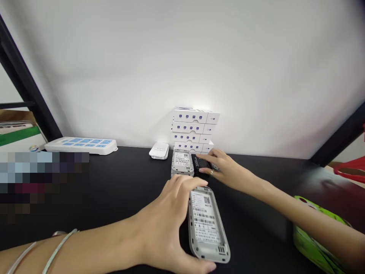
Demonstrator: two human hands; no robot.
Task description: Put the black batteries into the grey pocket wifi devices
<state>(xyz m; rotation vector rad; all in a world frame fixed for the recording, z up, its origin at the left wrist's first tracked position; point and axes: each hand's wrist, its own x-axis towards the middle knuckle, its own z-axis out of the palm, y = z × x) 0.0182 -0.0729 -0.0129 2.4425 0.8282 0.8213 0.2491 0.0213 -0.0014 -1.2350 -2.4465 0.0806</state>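
Observation:
My left hand (168, 224) curls round the left side of a grey device (207, 224) lying back-up on the black table (114, 198), its label and QR code showing. My right hand (225, 167) reaches farther back, fingers closed on a black battery (201, 163). That battery sits beside a short stack of the same grey devices (182, 163), opened backs up.
A stack of small white boxes (194, 129) stands against the white wall. White covers (159, 150) lie left of it. A white and blue power strip (82, 145) lies at back left. A green object (316, 236) sits at the right edge.

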